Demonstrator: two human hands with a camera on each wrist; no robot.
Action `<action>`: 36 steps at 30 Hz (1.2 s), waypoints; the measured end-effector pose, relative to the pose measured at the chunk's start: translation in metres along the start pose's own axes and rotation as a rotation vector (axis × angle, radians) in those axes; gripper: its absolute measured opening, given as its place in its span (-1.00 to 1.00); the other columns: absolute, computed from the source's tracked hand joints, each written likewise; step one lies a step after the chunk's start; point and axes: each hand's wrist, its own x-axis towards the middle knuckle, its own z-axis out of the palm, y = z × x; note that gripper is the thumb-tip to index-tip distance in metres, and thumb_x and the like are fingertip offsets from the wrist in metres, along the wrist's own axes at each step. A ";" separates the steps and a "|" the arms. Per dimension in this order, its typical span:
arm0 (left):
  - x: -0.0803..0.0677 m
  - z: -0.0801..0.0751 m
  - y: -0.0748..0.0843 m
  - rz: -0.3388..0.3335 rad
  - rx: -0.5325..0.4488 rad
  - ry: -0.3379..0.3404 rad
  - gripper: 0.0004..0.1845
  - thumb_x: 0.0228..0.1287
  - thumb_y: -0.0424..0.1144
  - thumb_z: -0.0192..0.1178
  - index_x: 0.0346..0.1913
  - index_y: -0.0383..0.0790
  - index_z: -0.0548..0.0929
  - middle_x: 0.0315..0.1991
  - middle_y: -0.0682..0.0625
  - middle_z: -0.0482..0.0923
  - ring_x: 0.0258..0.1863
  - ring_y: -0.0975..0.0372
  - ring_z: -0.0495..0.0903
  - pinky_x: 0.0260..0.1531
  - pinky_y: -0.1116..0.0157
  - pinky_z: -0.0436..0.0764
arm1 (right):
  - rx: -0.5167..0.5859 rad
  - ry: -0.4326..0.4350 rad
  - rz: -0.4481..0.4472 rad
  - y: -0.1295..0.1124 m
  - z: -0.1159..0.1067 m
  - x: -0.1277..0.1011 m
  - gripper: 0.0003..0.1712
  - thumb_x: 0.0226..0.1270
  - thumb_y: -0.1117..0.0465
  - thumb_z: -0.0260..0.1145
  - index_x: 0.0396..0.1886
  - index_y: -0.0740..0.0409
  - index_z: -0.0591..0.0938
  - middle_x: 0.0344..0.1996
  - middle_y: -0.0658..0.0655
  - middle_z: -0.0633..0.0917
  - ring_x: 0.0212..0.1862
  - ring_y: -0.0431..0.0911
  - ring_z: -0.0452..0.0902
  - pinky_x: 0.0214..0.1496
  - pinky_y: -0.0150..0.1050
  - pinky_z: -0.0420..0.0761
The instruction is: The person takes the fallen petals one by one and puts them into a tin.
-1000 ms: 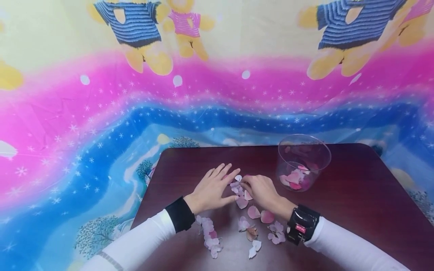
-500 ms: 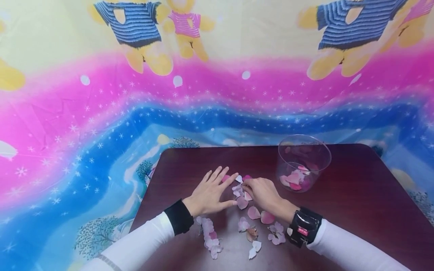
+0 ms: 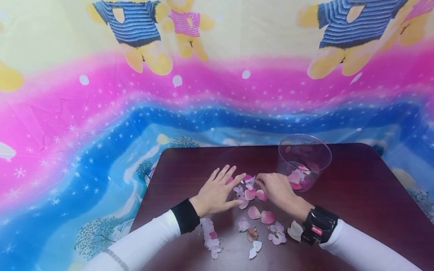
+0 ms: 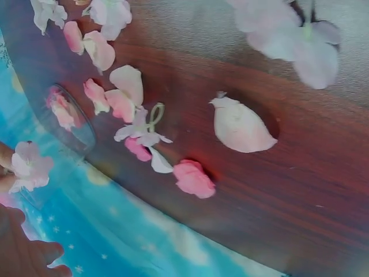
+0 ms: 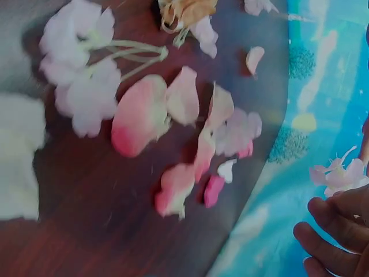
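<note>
My right hand [image 3: 276, 190] has its fingertips pinched on a small pale pink blossom [image 5: 337, 176], lifted just off the dark wooden table [image 3: 356, 188]; the right wrist view shows its thin stem sticking out past my fingers [image 5: 328, 231]. My left hand [image 3: 218, 192] lies flat just beside it, fingers straight and spread, pressing on the tabletop and holding nothing. From the head view my knuckles hide most of the blossom, and the right wrist view is blurred, so I cannot count its petals. Between and beneath my hands lie loose pink petals [image 3: 251, 194], with more petals and blossoms scattered back toward my wrists [image 3: 276, 231]. Just beyond my right fingertips stands a clear plastic cup [image 3: 304, 162] with pink petals in its bottom. A bright cartoon cloth [image 3: 101, 124] hangs behind the table.
</note>
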 end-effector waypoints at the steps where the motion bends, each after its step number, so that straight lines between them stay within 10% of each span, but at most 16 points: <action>1: 0.002 0.000 0.002 0.009 0.007 0.005 -0.10 0.35 0.47 -0.07 0.64 0.26 -0.05 0.66 -0.08 -0.02 0.66 0.00 -0.06 0.60 -0.09 0.01 | -0.004 0.000 0.007 0.003 -0.003 0.000 -0.94 0.32 0.19 0.42 -0.35 0.02 0.78 -0.52 -0.07 0.77 -0.48 -0.14 0.66 -0.45 -0.15 0.56; 25: 0.022 -0.027 0.049 0.151 0.124 0.037 -0.11 0.34 0.52 -0.15 0.63 0.26 0.00 0.64 -0.02 0.06 0.66 0.06 -0.02 0.59 -0.03 0.10 | -0.127 0.177 -0.001 0.039 -0.088 -0.004 -0.86 0.30 0.18 0.43 -0.21 0.11 0.80 -0.60 0.05 0.74 -0.66 -0.15 0.50 -0.65 -0.14 0.43; 30: 0.020 -0.027 0.047 0.139 0.101 0.026 -0.11 0.34 0.51 -0.14 0.63 0.27 -0.01 0.64 -0.02 0.07 0.66 0.06 -0.01 0.59 -0.03 0.08 | -0.118 0.286 0.076 0.049 -0.117 0.008 -0.78 0.35 0.17 0.40 -0.07 0.12 0.78 -0.70 0.11 0.63 -0.71 -0.16 0.25 -0.68 -0.27 0.15; 36: 0.017 -0.024 0.046 0.135 0.079 -0.003 -0.13 0.37 0.49 -0.15 0.63 0.28 -0.04 0.64 -0.02 0.06 0.66 0.05 -0.02 0.60 -0.03 0.07 | -0.134 0.246 0.183 0.077 -0.125 0.012 -0.77 0.39 0.17 0.34 -0.05 0.15 0.76 -0.50 0.29 0.74 -0.62 0.04 0.48 -0.68 -0.18 0.25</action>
